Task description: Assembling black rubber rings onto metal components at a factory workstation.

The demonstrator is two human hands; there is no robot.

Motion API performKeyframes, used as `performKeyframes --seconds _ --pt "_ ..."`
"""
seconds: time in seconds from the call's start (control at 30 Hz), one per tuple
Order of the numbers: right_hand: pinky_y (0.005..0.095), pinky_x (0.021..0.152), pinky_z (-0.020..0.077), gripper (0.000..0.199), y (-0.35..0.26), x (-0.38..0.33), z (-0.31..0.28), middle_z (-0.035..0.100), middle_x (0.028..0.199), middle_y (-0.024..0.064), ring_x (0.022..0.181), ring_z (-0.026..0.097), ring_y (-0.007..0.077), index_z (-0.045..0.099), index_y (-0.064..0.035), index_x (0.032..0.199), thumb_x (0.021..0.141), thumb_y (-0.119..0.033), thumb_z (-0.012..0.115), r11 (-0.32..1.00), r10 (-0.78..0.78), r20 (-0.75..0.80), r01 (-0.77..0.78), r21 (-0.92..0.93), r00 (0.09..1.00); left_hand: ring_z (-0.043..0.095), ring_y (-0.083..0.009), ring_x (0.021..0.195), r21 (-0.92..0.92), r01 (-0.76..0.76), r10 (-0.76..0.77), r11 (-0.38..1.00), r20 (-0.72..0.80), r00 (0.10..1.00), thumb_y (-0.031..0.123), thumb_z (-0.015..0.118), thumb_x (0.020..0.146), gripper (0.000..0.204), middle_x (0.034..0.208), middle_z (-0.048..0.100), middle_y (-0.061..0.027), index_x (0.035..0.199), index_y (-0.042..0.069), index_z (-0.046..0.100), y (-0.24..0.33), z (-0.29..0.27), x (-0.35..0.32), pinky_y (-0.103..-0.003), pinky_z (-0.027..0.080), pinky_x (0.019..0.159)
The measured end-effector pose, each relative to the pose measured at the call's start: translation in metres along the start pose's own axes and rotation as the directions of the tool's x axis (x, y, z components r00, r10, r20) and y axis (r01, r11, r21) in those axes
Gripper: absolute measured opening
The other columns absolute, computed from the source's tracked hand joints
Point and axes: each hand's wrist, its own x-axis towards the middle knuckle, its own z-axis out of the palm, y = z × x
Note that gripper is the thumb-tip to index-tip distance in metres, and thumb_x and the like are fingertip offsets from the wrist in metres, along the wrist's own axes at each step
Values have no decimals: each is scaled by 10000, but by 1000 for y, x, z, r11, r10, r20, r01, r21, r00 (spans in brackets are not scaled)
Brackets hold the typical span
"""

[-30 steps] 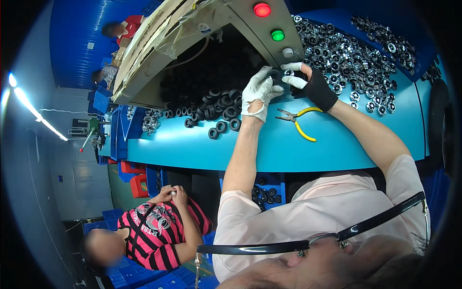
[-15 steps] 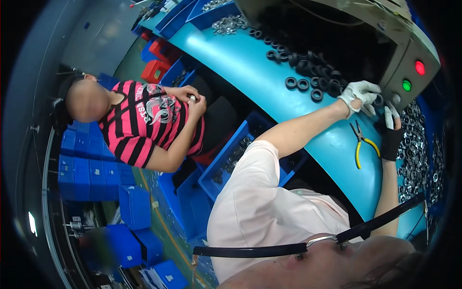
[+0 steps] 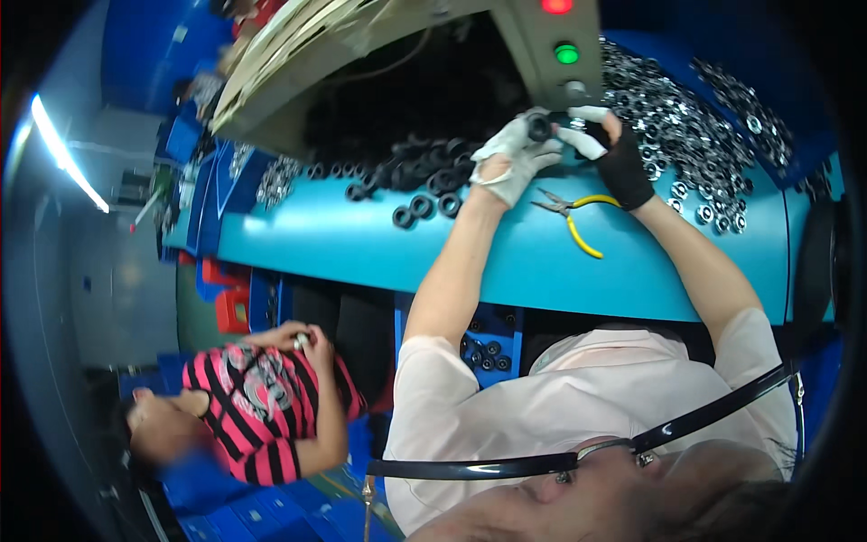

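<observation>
Room, head view: grey wall at far left, crossed by a bright tube light (image 3: 68, 154); blue panels behind. I log one turquoise surface (image 3: 352, 266), bowed by the lens.

Item, beige machine housing (image 3: 546, 77), standing on the surface, with red lamp (image 3: 558, 4), green lamp (image 3: 567, 53) and pale knob (image 3: 575, 88); its wide opening is dark to me.

Item, black rings (image 3: 420, 172), heaped before that opening, a few loose near the front.

Item, chrome parts (image 3: 682, 126), many, spread to the right of the housing.

Item, pliers (image 3: 568, 208), yellow-handled, lying with the nose toward the left; one handle reaches the right hand's edge, contact uncertain to me.

Item, left hand (image 3: 508, 164), white glove, grip clamped on one black ring (image 3: 539, 127), held at the fingertips just before the housing's corner.

Item, right hand (image 3: 621, 163), black glove, white-covered fingertips, just beside the held ring. Thumb and finger are hard to separate; I cannot tell whether its grip holds anything.

Item, blue bin (image 3: 517, 350), below the surface's edge, small black pieces inside.

Item, co-worker (image 3: 271, 397), at lower left, pink-and-black striped shirt, hands together around something small.
</observation>
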Motion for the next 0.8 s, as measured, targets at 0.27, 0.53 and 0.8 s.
performKeyframes --seconds 0.27,0.53,0.8 --pt "233 662 476 336 4 -7 -9 645 884 59 758 591 81 580 -17 1066 786 -157 702 998 -70 1 70 -1 998 610 -252 887 -103 30 -24 994 52 998 317 496 926 463 1106 552 -205 1224 -33 446 -7 11 -3 -362 545 786" --pt "226 659 473 326 4 -6 -5 654 870 52 735 580 75 581 -12 1076 784 -110 685 990 -101 38 97 99 994 610 -254 885 -67 20 -18 998 30 999 313 471 939 459 1113 547 -203 1236 -36 437 -5 12 -6 -357 547 784" --pt "243 692 485 318 1 -3 -11 645 898 80 768 612 116 602 -6 1027 755 -122 718 977 -208 -8 208 -35 978 611 -255 890 21 4 -3 1000 -15 1000 309 484 934 433 1063 571 -168 1213 -21 463 -7 14 -3 -371 544 781"
